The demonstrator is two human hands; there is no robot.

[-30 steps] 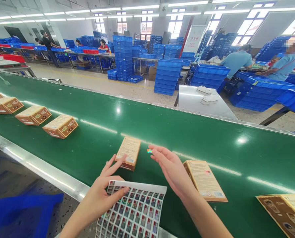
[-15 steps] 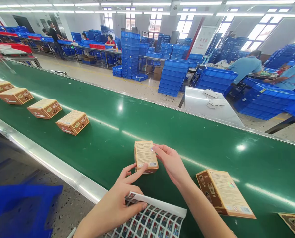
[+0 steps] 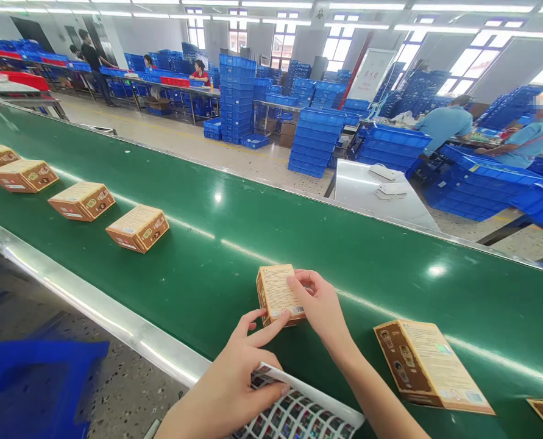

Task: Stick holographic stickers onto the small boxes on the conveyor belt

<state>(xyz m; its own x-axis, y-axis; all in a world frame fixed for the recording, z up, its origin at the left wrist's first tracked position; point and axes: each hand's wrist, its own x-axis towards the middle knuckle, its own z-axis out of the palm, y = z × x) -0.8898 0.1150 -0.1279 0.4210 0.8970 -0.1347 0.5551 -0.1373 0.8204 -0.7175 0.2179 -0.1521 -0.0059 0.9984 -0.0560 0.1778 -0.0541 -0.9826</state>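
Note:
A small tan box (image 3: pixel 275 291) lies on the green conveyor belt (image 3: pixel 198 256) in front of me. My right hand (image 3: pixel 319 305) rests on its top right side, fingers curled and pressing down on the face. My left hand (image 3: pixel 234 381) pinches a sheet of small holographic stickers (image 3: pixel 298 417) between thumb and lower fingers, while its index finger stretches out to touch the box's near edge. A second, longer box (image 3: pixel 431 366) lies on the belt to the right of my right forearm.
Several tan boxes (image 3: pixel 138 227) lie in a row on the belt to the left. A steel rail (image 3: pixel 92 308) edges the belt on my side. Beyond the belt are a metal table (image 3: pixel 381 195), blue crate stacks (image 3: pixel 314 140) and seated people in blue shirts (image 3: pixel 445 122).
My right hand carried a small shiny sticker to the box and now presses on the box top. The box has turned and travelled slightly right. My left hand kept the sticker sheet.

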